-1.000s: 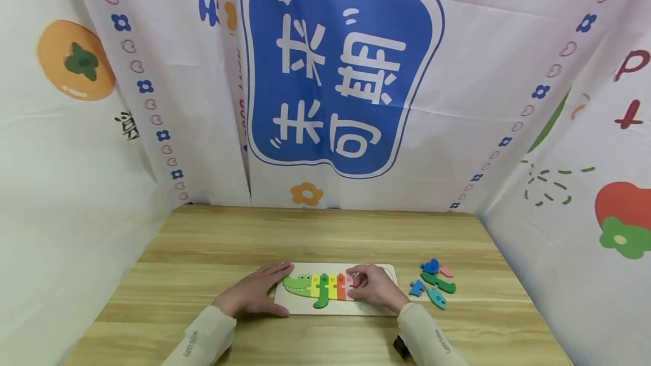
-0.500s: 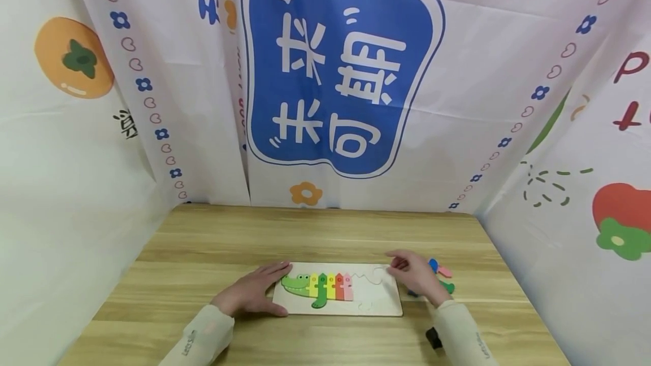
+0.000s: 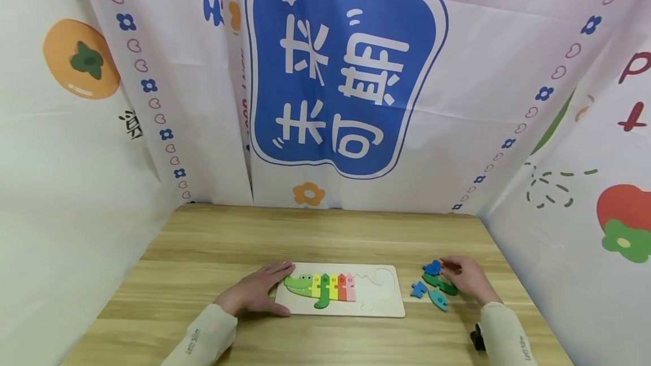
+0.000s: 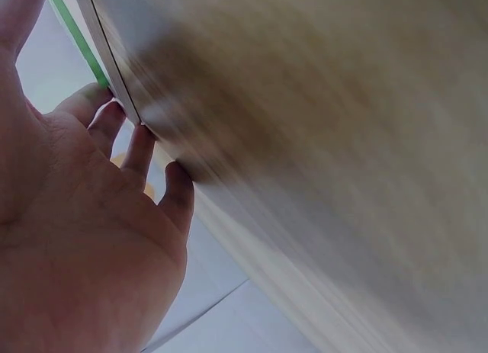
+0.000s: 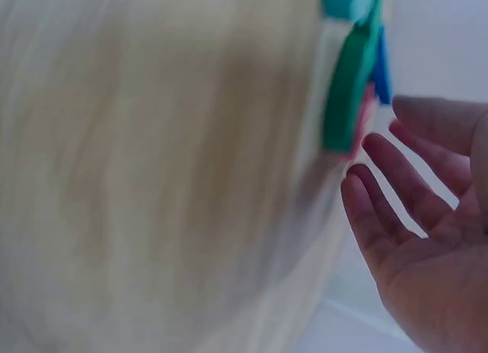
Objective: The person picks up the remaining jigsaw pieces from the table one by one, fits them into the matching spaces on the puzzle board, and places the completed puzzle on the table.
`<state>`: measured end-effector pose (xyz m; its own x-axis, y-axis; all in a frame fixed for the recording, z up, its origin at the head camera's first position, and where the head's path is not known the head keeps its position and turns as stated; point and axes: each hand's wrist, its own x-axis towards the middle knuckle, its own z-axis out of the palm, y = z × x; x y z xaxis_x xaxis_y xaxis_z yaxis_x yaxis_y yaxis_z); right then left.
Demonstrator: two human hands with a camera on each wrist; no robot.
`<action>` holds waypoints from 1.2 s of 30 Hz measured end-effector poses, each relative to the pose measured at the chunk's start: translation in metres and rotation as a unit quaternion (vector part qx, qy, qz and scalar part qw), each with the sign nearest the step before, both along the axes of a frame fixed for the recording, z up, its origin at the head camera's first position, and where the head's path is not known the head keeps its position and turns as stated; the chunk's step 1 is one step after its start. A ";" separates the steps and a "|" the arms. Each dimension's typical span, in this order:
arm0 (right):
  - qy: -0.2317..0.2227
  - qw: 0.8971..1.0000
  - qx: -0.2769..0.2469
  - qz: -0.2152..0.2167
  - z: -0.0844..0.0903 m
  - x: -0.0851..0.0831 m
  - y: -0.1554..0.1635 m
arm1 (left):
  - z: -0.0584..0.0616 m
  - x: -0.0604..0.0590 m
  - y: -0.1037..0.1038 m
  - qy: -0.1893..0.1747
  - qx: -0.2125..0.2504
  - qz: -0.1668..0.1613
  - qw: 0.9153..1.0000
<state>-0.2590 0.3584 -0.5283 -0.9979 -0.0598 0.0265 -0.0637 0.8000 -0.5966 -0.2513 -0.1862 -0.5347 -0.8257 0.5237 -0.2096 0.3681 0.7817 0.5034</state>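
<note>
A pale wooden puzzle board (image 3: 383, 305) carries a crocodile puzzle, its green head (image 3: 298, 283) followed by a row of coloured pieces up to a pink one (image 3: 350, 288). My left hand (image 3: 256, 291) rests spread over the board's left end, fingertips at its edge. My right hand (image 3: 469, 279) is beside the loose puzzle pieces, thumb and fingers apart. In the right wrist view, a red-pink piece (image 5: 365, 118) lies behind a green piece (image 5: 351, 94), close to my fingertips; whether they touch is unclear. Nothing shows between the fingers.
Loose by the board's right end lie a dark blue piece (image 3: 432, 267), a lighter blue one (image 3: 419, 289) and a teal one (image 3: 438, 300). The wooden table (image 3: 315, 230) meets printed cloth walls (image 3: 473, 100) at the back and sides.
My right hand has moved rightward, off the pink piece on the board and across to the loose pieces, uncovering the board's right end. My left hand stays in place.
</note>
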 end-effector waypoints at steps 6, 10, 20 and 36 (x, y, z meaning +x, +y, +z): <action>0.006 1.000 0.004 -0.003 -0.009 -0.008 0.006 | -0.001 0.000 0.001 0.007 0.000 0.003 1.000; 0.016 0.999 0.034 -0.012 -0.008 -0.013 0.004 | 0.001 0.000 0.002 0.013 -0.003 0.001 1.000; -0.005 0.996 0.031 -0.077 -0.006 -0.013 0.000 | 0.003 0.004 0.002 0.001 0.001 0.006 1.000; 0.031 0.984 -0.156 -0.078 0.028 -0.005 -0.045 | -0.001 0.004 0.001 0.013 0.001 0.004 1.000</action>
